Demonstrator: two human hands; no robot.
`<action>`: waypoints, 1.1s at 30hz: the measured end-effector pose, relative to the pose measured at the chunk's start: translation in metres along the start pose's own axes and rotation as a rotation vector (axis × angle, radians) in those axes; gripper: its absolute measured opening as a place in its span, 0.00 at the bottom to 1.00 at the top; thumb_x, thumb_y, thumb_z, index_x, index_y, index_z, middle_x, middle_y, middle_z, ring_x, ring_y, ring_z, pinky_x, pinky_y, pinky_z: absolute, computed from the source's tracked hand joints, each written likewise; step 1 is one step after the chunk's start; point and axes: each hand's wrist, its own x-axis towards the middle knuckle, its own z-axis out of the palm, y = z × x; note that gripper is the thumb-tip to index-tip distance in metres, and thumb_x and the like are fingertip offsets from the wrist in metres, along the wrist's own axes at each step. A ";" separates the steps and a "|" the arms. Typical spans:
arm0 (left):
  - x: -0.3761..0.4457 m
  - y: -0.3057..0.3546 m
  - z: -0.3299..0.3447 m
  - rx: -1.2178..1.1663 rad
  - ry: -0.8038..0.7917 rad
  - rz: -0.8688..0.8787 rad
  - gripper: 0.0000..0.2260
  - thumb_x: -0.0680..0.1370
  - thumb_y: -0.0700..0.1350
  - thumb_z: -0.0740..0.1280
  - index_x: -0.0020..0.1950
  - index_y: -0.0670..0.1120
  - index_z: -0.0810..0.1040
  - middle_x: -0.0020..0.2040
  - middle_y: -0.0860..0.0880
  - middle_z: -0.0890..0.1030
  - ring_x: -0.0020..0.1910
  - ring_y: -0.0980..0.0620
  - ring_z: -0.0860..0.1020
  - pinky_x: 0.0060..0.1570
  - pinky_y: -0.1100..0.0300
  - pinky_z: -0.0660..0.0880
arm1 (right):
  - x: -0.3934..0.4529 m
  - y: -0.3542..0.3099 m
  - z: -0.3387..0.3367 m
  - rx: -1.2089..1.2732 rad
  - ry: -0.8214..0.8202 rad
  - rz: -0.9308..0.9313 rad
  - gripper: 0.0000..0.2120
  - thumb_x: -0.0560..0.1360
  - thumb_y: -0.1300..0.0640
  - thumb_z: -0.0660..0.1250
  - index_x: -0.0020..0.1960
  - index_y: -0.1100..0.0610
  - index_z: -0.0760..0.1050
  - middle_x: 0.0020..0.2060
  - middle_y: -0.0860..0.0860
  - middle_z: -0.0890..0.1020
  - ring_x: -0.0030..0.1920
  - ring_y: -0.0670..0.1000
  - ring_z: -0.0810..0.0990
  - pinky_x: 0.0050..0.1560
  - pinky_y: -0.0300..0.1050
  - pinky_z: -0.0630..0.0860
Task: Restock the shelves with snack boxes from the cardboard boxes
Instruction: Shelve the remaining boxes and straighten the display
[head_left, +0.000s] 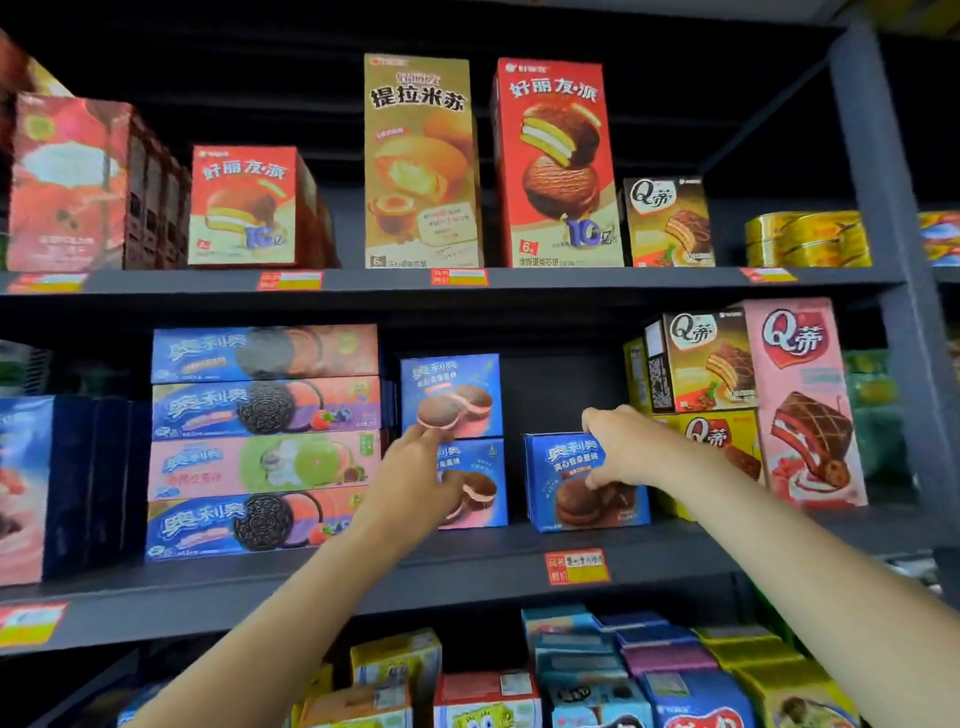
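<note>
A small blue cake box (558, 501) stands on the middle shelf (467, 569). My right hand (621, 449) grips it, fingers curled over its top edge and thumb on its front face. To its left, two matching blue boxes are stacked, an upper one (451, 387) on a lower one (485, 486). My left hand (415, 470) rests against the front of this stack, fingertips at the seam between the two boxes and thumb on the lower box. A dark gap separates the stack from the held box, and there is open space above the held box.
Long biscuit boxes (265, 441) are stacked left of the blue stack. Brown, yellow and pink cake boxes (727, 374) crowd the right side of the held box. Tall red and gold boxes (556, 166) fill the top shelf. More boxes (623, 670) sit below. A grey upright (893, 260) bounds the right.
</note>
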 end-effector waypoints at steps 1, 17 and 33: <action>0.001 -0.004 -0.001 0.017 0.004 -0.008 0.20 0.76 0.39 0.63 0.68 0.43 0.68 0.64 0.45 0.71 0.63 0.47 0.70 0.57 0.64 0.63 | 0.006 0.001 0.002 -0.003 -0.016 0.002 0.25 0.72 0.52 0.72 0.62 0.58 0.66 0.59 0.56 0.73 0.57 0.55 0.75 0.47 0.44 0.71; 0.043 -0.005 0.004 -0.125 0.074 -0.262 0.22 0.77 0.40 0.62 0.69 0.40 0.62 0.67 0.42 0.66 0.64 0.43 0.69 0.57 0.59 0.65 | 0.090 -0.059 0.012 1.023 0.174 -0.070 0.47 0.69 0.47 0.74 0.76 0.48 0.46 0.75 0.54 0.57 0.73 0.56 0.60 0.69 0.50 0.61; 0.047 0.049 0.022 -0.301 0.269 -0.111 0.21 0.77 0.39 0.60 0.70 0.41 0.62 0.67 0.44 0.67 0.65 0.47 0.68 0.60 0.61 0.64 | 0.070 -0.020 -0.013 1.117 0.389 -0.043 0.34 0.74 0.62 0.68 0.74 0.48 0.57 0.59 0.51 0.76 0.58 0.52 0.77 0.60 0.53 0.75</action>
